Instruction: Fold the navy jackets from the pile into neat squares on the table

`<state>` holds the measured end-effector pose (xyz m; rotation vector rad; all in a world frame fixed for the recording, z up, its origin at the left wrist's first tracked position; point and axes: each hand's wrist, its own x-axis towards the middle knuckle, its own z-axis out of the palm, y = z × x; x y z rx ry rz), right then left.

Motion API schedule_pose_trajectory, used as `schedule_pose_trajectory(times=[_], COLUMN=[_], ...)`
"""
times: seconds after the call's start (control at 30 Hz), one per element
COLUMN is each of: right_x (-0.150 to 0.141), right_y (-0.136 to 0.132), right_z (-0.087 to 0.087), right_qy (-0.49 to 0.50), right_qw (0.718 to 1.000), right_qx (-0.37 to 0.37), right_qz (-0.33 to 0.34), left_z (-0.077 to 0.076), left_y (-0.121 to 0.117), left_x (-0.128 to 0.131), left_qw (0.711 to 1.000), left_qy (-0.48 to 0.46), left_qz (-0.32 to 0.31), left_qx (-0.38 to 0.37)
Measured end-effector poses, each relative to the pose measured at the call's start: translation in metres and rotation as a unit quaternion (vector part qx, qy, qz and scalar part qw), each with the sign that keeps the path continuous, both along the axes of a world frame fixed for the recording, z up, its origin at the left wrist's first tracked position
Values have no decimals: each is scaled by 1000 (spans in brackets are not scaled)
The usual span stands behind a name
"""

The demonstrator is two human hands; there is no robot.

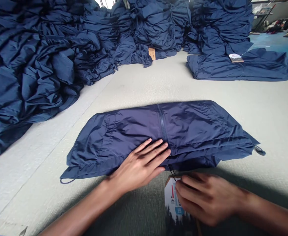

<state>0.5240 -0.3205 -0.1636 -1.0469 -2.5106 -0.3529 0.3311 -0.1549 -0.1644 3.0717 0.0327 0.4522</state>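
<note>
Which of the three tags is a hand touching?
The front tag, touched by the right hand below the nearest garment. The other two lie farther back, untouched: a brown tag by the heaps, a whitish tag on the bundle at right.

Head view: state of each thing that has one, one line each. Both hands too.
Front jacket: folded, lying on the table
Zipper: closed where visible
Hang tag: out below the jacket, partly covered
Left hand: flat on the jacket, fingers extended
Right hand: fingers curled, holding the hang tag
Back garment: folded, lying flat
Garment heap: crumpled, piled up
</note>
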Motion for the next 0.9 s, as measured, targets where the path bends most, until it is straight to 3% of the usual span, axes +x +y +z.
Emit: schedule_pose_trajectory(times=[0.13, 0.27, 0.37, 0.63, 0.7, 0.77, 0.9], right_x=[2, 6, 10, 27, 35, 46, 73], right_y=[-4, -5, -6, -3, 4, 13, 29], right_z=[-1, -1, 5, 27, 28, 26, 8], right_qy=[7, -8, -31, 33, 55, 69, 80], right_qw=[999, 997, 992, 997, 998, 990, 940], right_qx=[33, -75, -126, -60, -25, -1, -24], right_qz=[22, 5, -9, 20, -22, -120, -331], left_z=[2, 3, 3, 5, 7, 10, 17], left_y=[1, 2, 0, -2, -1, -1, 11], left_x=[-2, -3, -2, 0, -2, -4, -12], left_qw=[1000, 998, 998, 998, 998, 997, 978], left_qy=[8, 17, 25, 25, -5, -67, -151], left_qz=[-29, -67, -60, -54, -53, -19, 143], left_qx=[2, -12, -18, -21, -26, -33, -13])
